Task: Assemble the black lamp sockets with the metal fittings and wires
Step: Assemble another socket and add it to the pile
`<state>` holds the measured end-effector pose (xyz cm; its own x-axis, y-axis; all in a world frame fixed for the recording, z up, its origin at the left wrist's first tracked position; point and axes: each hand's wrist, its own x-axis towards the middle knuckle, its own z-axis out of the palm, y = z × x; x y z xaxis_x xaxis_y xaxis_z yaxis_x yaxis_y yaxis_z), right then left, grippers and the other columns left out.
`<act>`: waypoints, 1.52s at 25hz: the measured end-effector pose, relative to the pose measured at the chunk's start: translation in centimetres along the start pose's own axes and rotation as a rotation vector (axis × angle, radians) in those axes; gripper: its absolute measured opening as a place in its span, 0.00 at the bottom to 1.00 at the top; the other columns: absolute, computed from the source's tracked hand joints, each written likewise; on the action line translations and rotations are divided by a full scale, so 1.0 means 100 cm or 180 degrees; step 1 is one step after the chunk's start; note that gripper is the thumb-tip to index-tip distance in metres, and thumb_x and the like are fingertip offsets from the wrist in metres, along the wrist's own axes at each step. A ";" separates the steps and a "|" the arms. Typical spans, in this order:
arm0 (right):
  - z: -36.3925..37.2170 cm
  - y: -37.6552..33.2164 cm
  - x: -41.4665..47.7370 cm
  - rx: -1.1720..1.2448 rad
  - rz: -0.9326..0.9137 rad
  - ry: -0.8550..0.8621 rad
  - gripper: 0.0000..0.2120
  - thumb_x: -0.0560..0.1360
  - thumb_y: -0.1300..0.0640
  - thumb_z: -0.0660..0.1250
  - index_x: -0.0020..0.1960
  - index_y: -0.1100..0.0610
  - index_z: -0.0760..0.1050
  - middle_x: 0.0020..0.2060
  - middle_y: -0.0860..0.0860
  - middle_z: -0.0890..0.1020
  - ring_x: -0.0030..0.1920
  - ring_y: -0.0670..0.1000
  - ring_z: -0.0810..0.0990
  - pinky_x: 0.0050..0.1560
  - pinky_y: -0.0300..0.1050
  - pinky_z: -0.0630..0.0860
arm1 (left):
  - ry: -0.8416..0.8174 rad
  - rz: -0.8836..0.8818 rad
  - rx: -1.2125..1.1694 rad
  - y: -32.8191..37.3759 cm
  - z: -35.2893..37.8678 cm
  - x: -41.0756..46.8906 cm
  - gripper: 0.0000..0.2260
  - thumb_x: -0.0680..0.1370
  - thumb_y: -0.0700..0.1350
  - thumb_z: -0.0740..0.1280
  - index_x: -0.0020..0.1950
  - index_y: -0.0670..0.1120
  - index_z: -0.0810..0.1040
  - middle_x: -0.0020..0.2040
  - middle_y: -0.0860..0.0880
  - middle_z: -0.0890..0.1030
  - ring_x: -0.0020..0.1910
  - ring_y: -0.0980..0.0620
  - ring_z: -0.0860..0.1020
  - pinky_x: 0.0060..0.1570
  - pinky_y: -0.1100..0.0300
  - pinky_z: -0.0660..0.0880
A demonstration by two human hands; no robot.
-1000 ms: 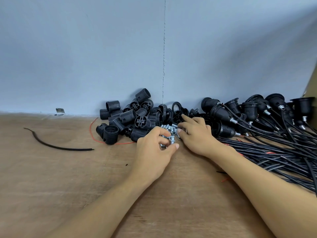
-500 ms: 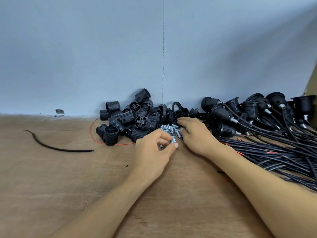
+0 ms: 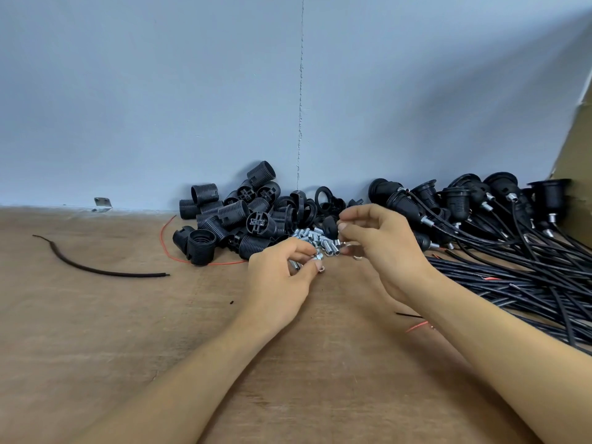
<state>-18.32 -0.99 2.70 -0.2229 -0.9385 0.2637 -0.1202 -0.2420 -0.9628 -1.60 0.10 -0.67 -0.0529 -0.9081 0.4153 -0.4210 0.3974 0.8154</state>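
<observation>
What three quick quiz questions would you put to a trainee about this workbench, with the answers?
1. True or false: the loose black sockets are piled to the left of the metal fittings.
2. Where do the wired sockets lie? A) at the far left; B) at the right, with their black wires trailing over the table; C) nowhere in view.
3. What does the left hand pinch?

Key: 1 true; 2 B; 3 small metal fittings.
</observation>
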 end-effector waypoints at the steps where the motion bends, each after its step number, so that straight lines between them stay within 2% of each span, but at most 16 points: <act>1: -0.001 -0.001 -0.006 0.0264 0.0237 -0.0142 0.06 0.77 0.67 0.68 0.48 0.58 0.81 0.37 0.50 0.81 0.35 0.45 0.80 0.37 0.40 0.80 | -0.0025 0.0017 0.0020 0.001 0.000 0.000 0.07 0.75 0.41 0.75 0.47 0.54 0.85 0.34 0.66 0.81 0.32 0.66 0.75 0.36 0.76 0.68; 4: -0.008 0.004 -0.020 0.0647 0.0675 -0.0292 0.07 0.79 0.68 0.64 0.51 0.62 0.81 0.39 0.52 0.79 0.35 0.46 0.79 0.39 0.41 0.80 | -0.0062 0.0086 -0.0014 0.002 -0.001 -0.002 0.09 0.77 0.39 0.73 0.49 0.54 0.85 0.33 0.71 0.79 0.33 0.68 0.76 0.36 0.77 0.68; 8: -0.014 0.012 -0.028 0.1123 0.0980 -0.0554 0.08 0.79 0.70 0.63 0.55 0.65 0.78 0.37 0.56 0.78 0.34 0.48 0.79 0.39 0.43 0.81 | 0.0011 0.0044 -0.0196 0.001 0.000 -0.001 0.11 0.76 0.40 0.75 0.43 0.57 0.82 0.37 0.61 0.83 0.31 0.65 0.75 0.35 0.74 0.68; 12: -0.014 0.012 -0.026 0.1454 0.1106 -0.0848 0.08 0.76 0.69 0.66 0.53 0.65 0.80 0.36 0.53 0.81 0.35 0.48 0.80 0.41 0.43 0.82 | -0.0076 -0.0002 -0.0206 -0.001 -0.001 -0.002 0.12 0.76 0.40 0.75 0.42 0.58 0.82 0.38 0.59 0.84 0.31 0.64 0.76 0.35 0.72 0.70; 16: -0.017 0.011 -0.024 0.1629 0.1166 -0.1052 0.08 0.67 0.65 0.72 0.46 0.62 0.85 0.39 0.55 0.82 0.36 0.48 0.81 0.42 0.43 0.82 | -0.0124 -0.0069 -0.0246 0.000 -0.003 -0.002 0.12 0.76 0.41 0.75 0.42 0.59 0.82 0.39 0.58 0.85 0.31 0.60 0.77 0.38 0.61 0.77; 20: -0.019 0.011 -0.024 0.1609 0.1111 -0.1142 0.11 0.65 0.67 0.73 0.47 0.63 0.84 0.39 0.55 0.82 0.37 0.48 0.82 0.43 0.43 0.82 | -0.0143 -0.0098 -0.0379 0.002 -0.005 -0.004 0.11 0.76 0.40 0.74 0.43 0.57 0.83 0.39 0.57 0.85 0.34 0.55 0.79 0.42 0.54 0.80; 23: -0.019 0.012 -0.025 0.1574 0.1098 -0.1209 0.12 0.65 0.68 0.72 0.48 0.63 0.83 0.39 0.54 0.83 0.38 0.49 0.82 0.44 0.44 0.82 | -0.0117 -0.0108 -0.0413 0.004 -0.005 -0.004 0.11 0.76 0.39 0.74 0.43 0.56 0.83 0.39 0.55 0.85 0.33 0.57 0.79 0.41 0.57 0.78; 25: -0.019 0.011 -0.026 0.1529 0.1112 -0.1243 0.15 0.65 0.67 0.73 0.52 0.62 0.81 0.39 0.53 0.83 0.37 0.48 0.82 0.42 0.43 0.82 | -0.0119 -0.0103 -0.0447 0.003 -0.006 -0.004 0.10 0.76 0.39 0.74 0.43 0.55 0.83 0.38 0.56 0.85 0.32 0.57 0.78 0.39 0.58 0.78; 28: -0.019 0.009 -0.027 0.1273 0.1002 -0.1217 0.22 0.68 0.61 0.74 0.61 0.61 0.77 0.41 0.50 0.83 0.35 0.47 0.79 0.35 0.40 0.78 | -0.0144 -0.0065 -0.0466 0.003 -0.006 -0.004 0.09 0.76 0.39 0.74 0.44 0.55 0.83 0.38 0.58 0.85 0.32 0.56 0.78 0.40 0.55 0.79; 30: -0.019 0.009 -0.027 0.1083 0.0884 -0.1157 0.22 0.69 0.57 0.74 0.63 0.59 0.76 0.41 0.50 0.81 0.36 0.47 0.77 0.33 0.39 0.73 | -0.0131 0.0024 -0.0427 0.003 -0.005 -0.005 0.09 0.76 0.40 0.74 0.44 0.56 0.83 0.38 0.59 0.85 0.33 0.54 0.79 0.40 0.54 0.80; 32: -0.018 0.010 -0.028 0.1053 0.0849 -0.1110 0.21 0.70 0.55 0.73 0.62 0.59 0.78 0.42 0.51 0.80 0.37 0.47 0.78 0.34 0.40 0.75 | -0.0037 0.0156 -0.0390 0.003 -0.004 -0.007 0.09 0.76 0.41 0.74 0.44 0.57 0.83 0.38 0.60 0.85 0.32 0.55 0.78 0.38 0.59 0.78; 35: -0.019 0.011 -0.028 0.1131 0.0862 -0.1180 0.21 0.71 0.55 0.73 0.62 0.61 0.78 0.39 0.50 0.80 0.39 0.50 0.80 0.40 0.42 0.80 | 0.0153 0.0414 -0.0270 0.004 -0.004 -0.010 0.11 0.75 0.41 0.75 0.42 0.58 0.83 0.39 0.61 0.84 0.30 0.60 0.77 0.35 0.71 0.71; 38: -0.021 0.011 -0.027 0.1184 0.0879 -0.1237 0.21 0.71 0.57 0.72 0.62 0.62 0.78 0.40 0.52 0.80 0.40 0.51 0.81 0.45 0.44 0.82 | 0.0208 0.0504 -0.0134 0.005 -0.003 -0.011 0.13 0.75 0.41 0.75 0.41 0.61 0.82 0.39 0.64 0.83 0.31 0.61 0.77 0.34 0.74 0.70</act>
<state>-19.92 1.81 1.05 0.1804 -0.9832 0.0276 0.2539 0.0194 -0.9670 -1.46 1.35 -0.64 -0.0560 -0.8237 0.5642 -0.3738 0.5413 0.7532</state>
